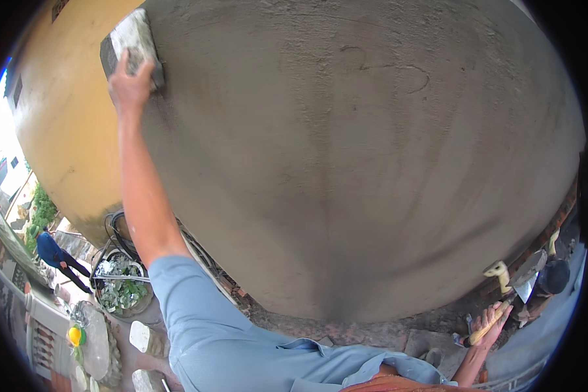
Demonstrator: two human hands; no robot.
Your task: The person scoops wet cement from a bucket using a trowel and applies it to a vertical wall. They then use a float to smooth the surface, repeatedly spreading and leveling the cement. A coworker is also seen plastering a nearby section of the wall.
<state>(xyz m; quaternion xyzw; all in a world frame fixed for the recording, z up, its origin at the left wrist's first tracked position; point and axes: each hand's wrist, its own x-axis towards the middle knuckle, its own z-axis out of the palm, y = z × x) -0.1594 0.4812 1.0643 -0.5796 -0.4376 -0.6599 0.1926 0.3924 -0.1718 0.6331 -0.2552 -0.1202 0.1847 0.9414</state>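
My left hand (132,85) grips a pale, mottled rectangular float (134,36), which lies against the grey plastered wall (372,144) at upper left, beside the yellow painted section (72,111). At lower right, my right hand (487,326) is closed around a wooden handle (492,321); a metal trowel blade (526,284) shows just beyond it, though I cannot tell whether they are one tool. More pale-handled tools (500,274) sit near the foot of the wall, too small to make out.
A person in dark blue (52,251) stands at the left. Below are a planter of leafy plants (117,291), coiled cables (117,232), an oval stone slab (98,346), a yellow object (76,335), pale stone blocks (142,338) and a balustrade (42,343).
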